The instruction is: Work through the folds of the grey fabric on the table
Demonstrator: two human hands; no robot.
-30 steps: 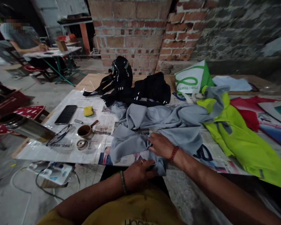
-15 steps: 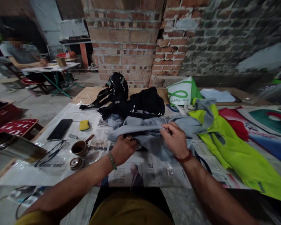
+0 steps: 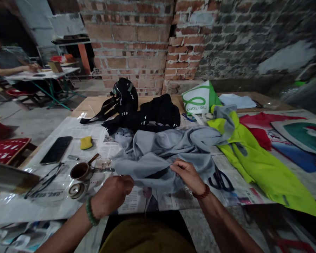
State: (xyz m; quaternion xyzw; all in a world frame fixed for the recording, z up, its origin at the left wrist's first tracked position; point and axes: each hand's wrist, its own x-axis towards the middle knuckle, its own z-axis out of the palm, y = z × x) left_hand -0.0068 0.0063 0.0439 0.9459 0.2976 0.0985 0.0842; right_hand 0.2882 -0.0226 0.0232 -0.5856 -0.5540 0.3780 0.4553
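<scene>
Compared with half a second ago: both hands lower and nearer the body, grey garment (image 3: 168,151) no longer bunched up between them but spread wider over the newspaper-covered table (image 3: 55,207), its near hem pulled toward the table's front edge. Left hand (image 3: 113,195) curled into a fist, closed on the hem's left end, green bead bracelet at the wrist. Right hand (image 3: 188,175) pinching the same hem between thumb and fingertips, red bead bracelet at the wrist. Between the two grips, a taut stretch of grey cloth with a dark opening under it; rest of the garment lying beyond the hands, rumpled, reaching back to the black bag (image 3: 150,112). To the right, touching the grey cloth, a yellow-green garment (image 3: 255,158) spread out, red cloth (image 3: 260,130) past it. Behind, a green-and-white bag (image 3: 200,100) upright by the brick wall. Left of the left hand: small brown cup (image 3: 80,171) with a handle, round lid (image 3: 76,189) just beside it, glasses (image 3: 43,181), dark phone (image 3: 56,150), yellow sponge (image 3: 86,142). Far left, another person's arm at a separate table (image 3: 42,74).
</scene>
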